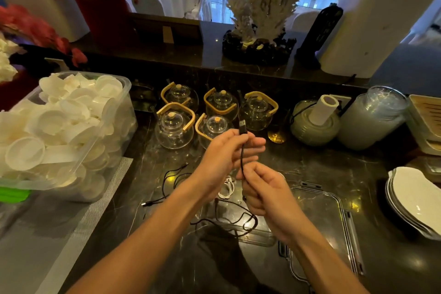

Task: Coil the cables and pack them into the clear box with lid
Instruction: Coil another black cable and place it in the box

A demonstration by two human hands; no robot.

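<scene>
Mid-frame: my left hand [226, 150] pinches black cable [242, 160] below its plug; right hand [260, 188] grips it lower. Light, limp, likely springy; I would hold near plug, loop slack. Clear box [241, 234] below.

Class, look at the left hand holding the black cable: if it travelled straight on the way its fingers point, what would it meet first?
Probably the gold spoon lying right of the left hand, then the green holder with the paper roll; depth is unclear.

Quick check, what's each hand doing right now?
Left hand: holds the black cable just below its USB plug.
Right hand: fingers curled round the same cable lower down.
</scene>
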